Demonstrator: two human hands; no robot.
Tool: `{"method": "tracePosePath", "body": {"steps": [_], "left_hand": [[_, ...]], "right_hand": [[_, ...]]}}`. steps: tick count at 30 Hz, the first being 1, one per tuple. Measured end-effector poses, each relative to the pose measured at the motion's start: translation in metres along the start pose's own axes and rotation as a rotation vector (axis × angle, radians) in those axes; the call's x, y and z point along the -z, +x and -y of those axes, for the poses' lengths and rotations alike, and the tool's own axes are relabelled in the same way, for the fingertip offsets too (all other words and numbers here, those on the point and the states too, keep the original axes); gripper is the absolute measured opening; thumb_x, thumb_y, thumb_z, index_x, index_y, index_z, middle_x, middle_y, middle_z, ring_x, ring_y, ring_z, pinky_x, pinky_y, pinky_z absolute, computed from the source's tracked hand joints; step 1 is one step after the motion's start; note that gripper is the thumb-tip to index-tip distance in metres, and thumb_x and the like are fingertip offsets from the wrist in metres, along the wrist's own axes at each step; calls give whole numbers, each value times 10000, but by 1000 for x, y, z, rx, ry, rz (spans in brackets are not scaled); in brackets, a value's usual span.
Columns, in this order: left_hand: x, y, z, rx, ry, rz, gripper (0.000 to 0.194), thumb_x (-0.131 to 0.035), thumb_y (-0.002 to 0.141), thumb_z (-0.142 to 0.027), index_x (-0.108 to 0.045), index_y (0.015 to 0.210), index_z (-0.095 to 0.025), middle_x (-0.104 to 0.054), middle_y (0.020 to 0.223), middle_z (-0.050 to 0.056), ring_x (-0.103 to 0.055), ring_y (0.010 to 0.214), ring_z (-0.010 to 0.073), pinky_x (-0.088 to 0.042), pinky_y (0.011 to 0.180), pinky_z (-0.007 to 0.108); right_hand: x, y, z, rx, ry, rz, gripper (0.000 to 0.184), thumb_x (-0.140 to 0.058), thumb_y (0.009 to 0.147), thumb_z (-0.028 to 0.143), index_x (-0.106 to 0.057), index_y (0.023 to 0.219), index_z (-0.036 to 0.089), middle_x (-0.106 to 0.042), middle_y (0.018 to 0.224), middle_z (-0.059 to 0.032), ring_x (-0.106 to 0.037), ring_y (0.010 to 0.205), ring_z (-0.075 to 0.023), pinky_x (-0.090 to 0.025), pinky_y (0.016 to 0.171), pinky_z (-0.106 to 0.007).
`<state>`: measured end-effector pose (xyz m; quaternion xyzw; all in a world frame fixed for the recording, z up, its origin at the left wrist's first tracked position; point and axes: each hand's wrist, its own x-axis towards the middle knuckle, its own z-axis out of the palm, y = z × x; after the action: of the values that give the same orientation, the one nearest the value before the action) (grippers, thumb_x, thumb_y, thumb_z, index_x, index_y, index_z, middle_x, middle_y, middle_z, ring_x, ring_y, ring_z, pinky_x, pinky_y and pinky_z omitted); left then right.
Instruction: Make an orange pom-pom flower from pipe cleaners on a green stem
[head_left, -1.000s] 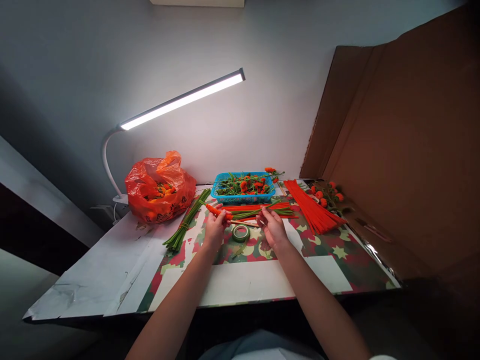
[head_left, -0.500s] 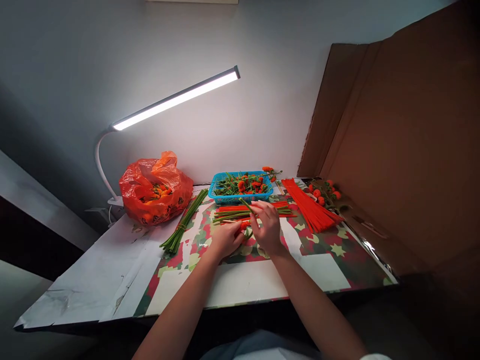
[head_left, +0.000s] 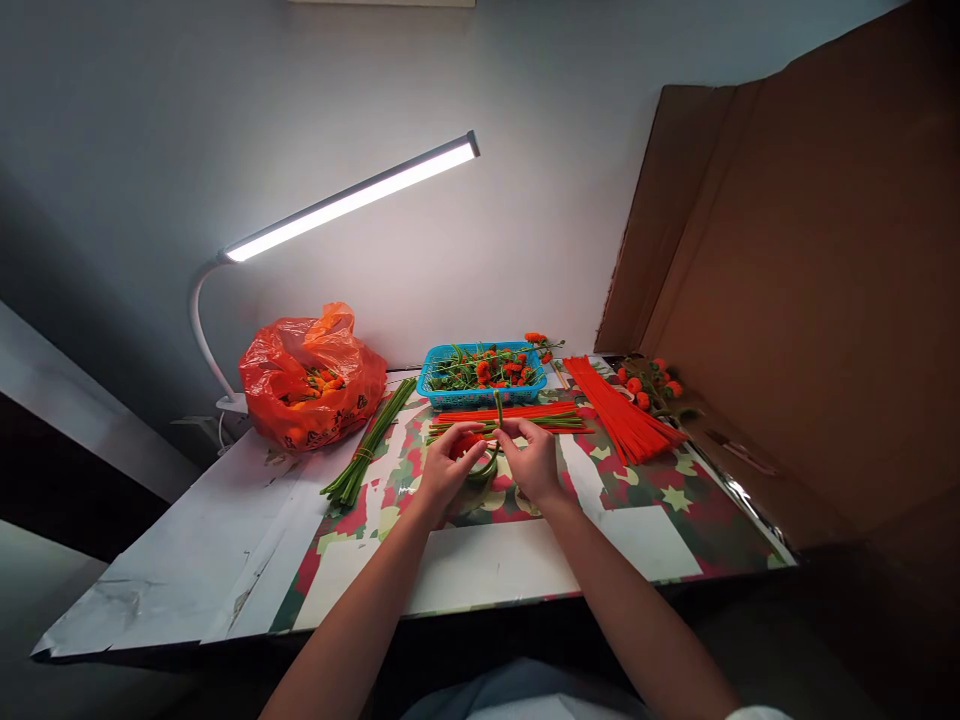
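Observation:
My left hand point(head_left: 445, 468) is closed around a small orange pipe-cleaner flower point(head_left: 466, 443), mostly covered by the fingers. In a pinch, my right hand point(head_left: 535, 462) holds a green pipe cleaner point(head_left: 498, 408), whose end sticks up above the fingertips. A curved green length hangs below, between both hands. The two hands almost touch at the middle of the table. Just behind them lie loose red and green pipe cleaners point(head_left: 551, 420) in a row.
A blue basket point(head_left: 480, 401) of orange flowers with green stems stands at the back. To its left are a green pipe-cleaner bundle point(head_left: 367, 452), a red plastic bag point(head_left: 259, 375) and a lit lamp point(head_left: 352, 198). Rightward lie a red bundle point(head_left: 619, 410), more flowers point(head_left: 643, 400) and cardboard point(head_left: 787, 300).
My right hand has lowered slightly, and the green pipe cleaner has turned from slanting to nearly upright. My left hand has risen a little, and a green curve now shows below the hands.

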<state>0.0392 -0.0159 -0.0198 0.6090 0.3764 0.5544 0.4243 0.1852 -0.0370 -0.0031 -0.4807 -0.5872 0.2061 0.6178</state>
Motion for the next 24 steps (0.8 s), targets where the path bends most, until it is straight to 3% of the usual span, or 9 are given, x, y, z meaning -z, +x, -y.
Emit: {"method": "tracePosePath", "body": {"steps": [3,12,19,24], "left_hand": [[-3,1,3,41,-15,0,216,-752,694,-346,-732,829,-179,-715,776,51,-655,688,182,-520,648,270],[0,6,0,152,-46,-74,246,-763,656,-392,-705,756,-175,-602,551,-37,-525,447,101,-403,431,202],[-2,6,4,189,-140,-99,350,-772,642,-433,-691,833,-151,-614,618,-25,-531,484,83,-449,480,201],[-8,4,6,197,-217,-82,476,-759,648,-489,-638,965,-154,-683,807,38,-634,608,130,-543,556,253]], "right_hand": [[-1,-1,0,-28,40,9,148,-617,774,290,-704,787,170,-730,742,-51,-670,692,-194,-518,668,-287],[-3,1,-9,-149,119,-94,188,-628,764,330,-688,770,151,-725,730,-68,-662,677,-198,-519,635,-291],[-6,2,-16,-188,155,-183,228,-633,758,367,-668,762,142,-708,721,-76,-650,676,-194,-517,651,-297],[-7,4,-21,-205,146,-234,283,-601,783,412,-648,765,135,-689,702,-71,-626,643,-175,-502,605,-272]]}}
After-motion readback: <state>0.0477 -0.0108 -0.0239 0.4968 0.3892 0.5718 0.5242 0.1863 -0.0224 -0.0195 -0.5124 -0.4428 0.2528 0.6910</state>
